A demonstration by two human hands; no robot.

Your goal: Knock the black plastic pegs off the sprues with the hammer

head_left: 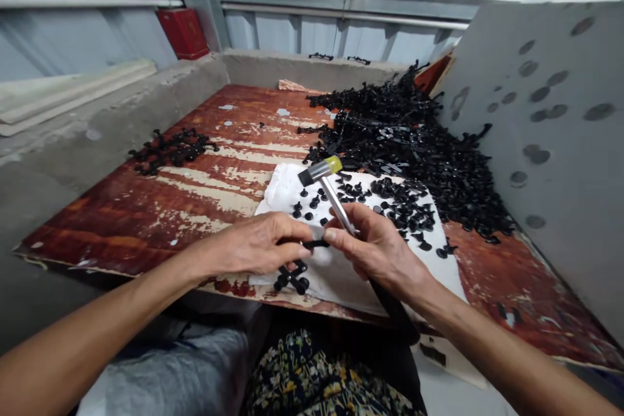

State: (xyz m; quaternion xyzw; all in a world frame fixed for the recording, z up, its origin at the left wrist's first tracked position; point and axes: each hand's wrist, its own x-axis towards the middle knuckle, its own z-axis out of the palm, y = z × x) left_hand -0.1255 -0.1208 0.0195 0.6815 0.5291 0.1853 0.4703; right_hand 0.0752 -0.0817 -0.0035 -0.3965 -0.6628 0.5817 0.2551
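Observation:
My left hand [260, 244] pinches one end of a small dark strip-like part [316, 244] over the white cloth [324, 276]. My right hand [377, 247] is wrapped round a two-faced mallet [319, 171], and its thumb and finger meet the other end of that part. The mallet's head, one face yellow and one black, points up and away from me, its metal shaft rising from my grip. Below my left fingers lies a black branched plastic piece [291, 278] with round ends. Several loose black knob-like pieces [402, 205] are scattered on the cloth.
A large heap of black plastic parts [390, 133] covers the back right of the worn red board [234, 117]. A smaller pile [170, 148] lies at left. A grey spotted panel [550, 110] stands on the right; a concrete ledge [146, 107] borders the left and back.

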